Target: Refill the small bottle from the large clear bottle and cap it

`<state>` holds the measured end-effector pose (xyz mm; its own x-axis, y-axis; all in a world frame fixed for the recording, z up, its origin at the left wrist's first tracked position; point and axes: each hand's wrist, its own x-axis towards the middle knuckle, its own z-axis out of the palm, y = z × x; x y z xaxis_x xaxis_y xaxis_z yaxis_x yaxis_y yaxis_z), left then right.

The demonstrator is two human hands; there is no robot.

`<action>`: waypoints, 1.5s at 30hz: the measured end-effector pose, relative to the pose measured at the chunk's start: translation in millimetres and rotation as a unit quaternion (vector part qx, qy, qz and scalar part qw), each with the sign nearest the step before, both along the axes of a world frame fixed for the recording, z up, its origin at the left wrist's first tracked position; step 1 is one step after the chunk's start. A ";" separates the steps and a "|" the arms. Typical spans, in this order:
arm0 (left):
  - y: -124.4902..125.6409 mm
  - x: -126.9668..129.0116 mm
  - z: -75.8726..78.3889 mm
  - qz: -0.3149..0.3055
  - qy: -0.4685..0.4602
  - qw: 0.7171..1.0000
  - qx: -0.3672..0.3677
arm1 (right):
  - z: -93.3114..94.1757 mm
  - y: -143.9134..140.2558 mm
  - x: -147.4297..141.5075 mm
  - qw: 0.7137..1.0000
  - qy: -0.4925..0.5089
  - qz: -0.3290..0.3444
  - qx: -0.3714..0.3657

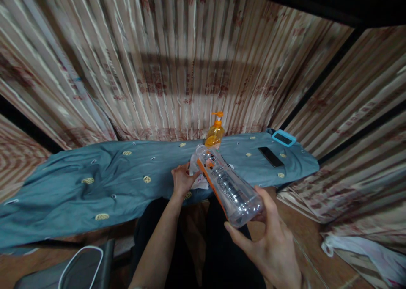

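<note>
My right hand (pixel 269 234) grips the base of a clear plastic bottle (pixel 233 189) with orange and dark printing. The bottle is tilted, its upper end pointing away and to the left. My left hand (pixel 183 180) is closed at a pale, see-through thing (pixel 193 165) beside the bottle's upper end. The bottle partly covers that thing, and its kind is unclear. A white piece (pixel 201 182) with printing lies under the bottle near my left fingers. Just behind stands an orange pump bottle (pixel 215 132), its lower part hidden.
A teal patterned cloth (pixel 123 174) covers the narrow table. On its right lie a dark phone (pixel 270 156) and a blue-framed object (pixel 283 138). Patterned curtains (pixel 177 69) hang around it, with black poles (pixel 323 77). A grey seat (pixel 79 268) is at lower left.
</note>
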<state>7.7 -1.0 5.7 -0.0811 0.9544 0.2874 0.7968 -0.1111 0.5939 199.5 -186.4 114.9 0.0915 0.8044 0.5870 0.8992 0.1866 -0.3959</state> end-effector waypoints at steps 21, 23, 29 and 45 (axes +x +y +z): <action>-0.5 1.0 -0.6 0.001 -0.008 1.000 0.002 | -0.8 -0.1 0.6 1.000 0.004 0.004 -0.004; -0.5 1.0 -0.8 0.000 -0.007 1.000 0.002 | -0.5 0.0 0.3 1.000 -0.001 0.004 0.000; -1.0 0.5 -1.8 -0.007 -0.014 1.000 0.013 | 0.7 0.0 0.7 1.000 -0.003 0.002 0.000; -2.3 1.6 2.6 0.000 -0.019 1.000 0.003 | 5.4 -0.6 -0.5 1.000 -0.013 -0.001 0.000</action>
<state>9.2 -3.3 8.3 -0.0928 0.9527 0.2894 0.7738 -0.1139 0.6231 199.0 -186.9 120.3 0.0770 0.8040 0.5896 0.9098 0.1853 -0.3714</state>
